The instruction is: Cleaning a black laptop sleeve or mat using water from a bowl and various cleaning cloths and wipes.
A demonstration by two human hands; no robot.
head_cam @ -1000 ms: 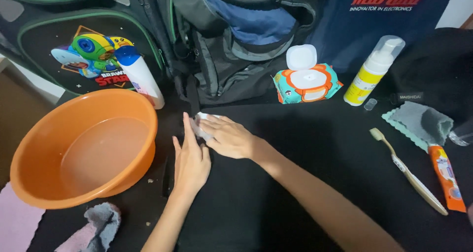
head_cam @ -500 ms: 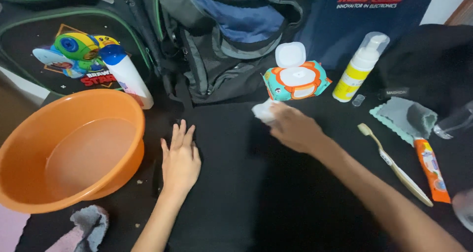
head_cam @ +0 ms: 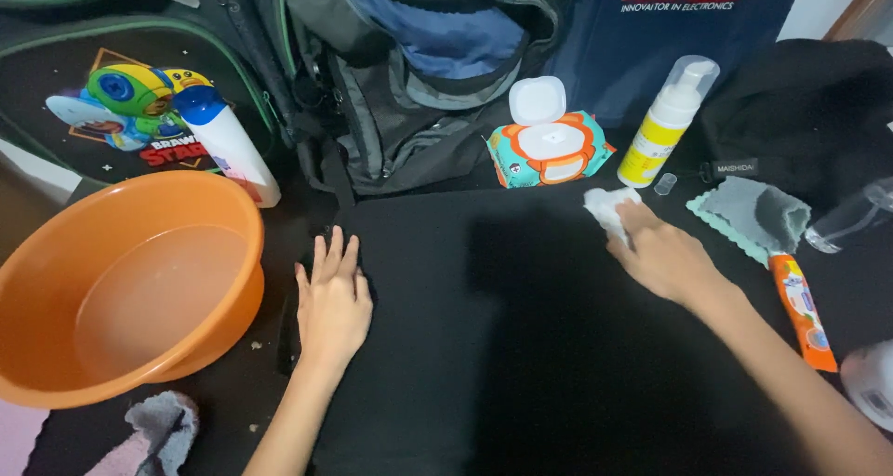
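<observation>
My left hand [head_cam: 333, 299] lies flat, fingers together, on the left edge of a black cloth [head_cam: 521, 346] spread over the surface. My right hand [head_cam: 660, 253] presses a crumpled white wipe [head_cam: 609, 206] onto the cloth's far right part, just below a yellow and white foam pump bottle [head_cam: 662, 127]. A pack of wet wipes [head_cam: 549, 146] with its white lid flipped open lies behind the cloth.
An orange basin [head_cam: 121, 290] holding water stands at the left. Behind it leans a white bottle with a blue cap [head_cam: 219, 141]. Bags line the back. At the right lie a teal cloth [head_cam: 753, 211], an orange tube [head_cam: 800, 309] and a clear glass [head_cam: 851, 218]. A grey rag [head_cam: 163, 425] lies front left.
My right hand has carried the wipe from beside my left hand across the cloth to the far right. The left hand has stayed flat. The view has shifted a little.
</observation>
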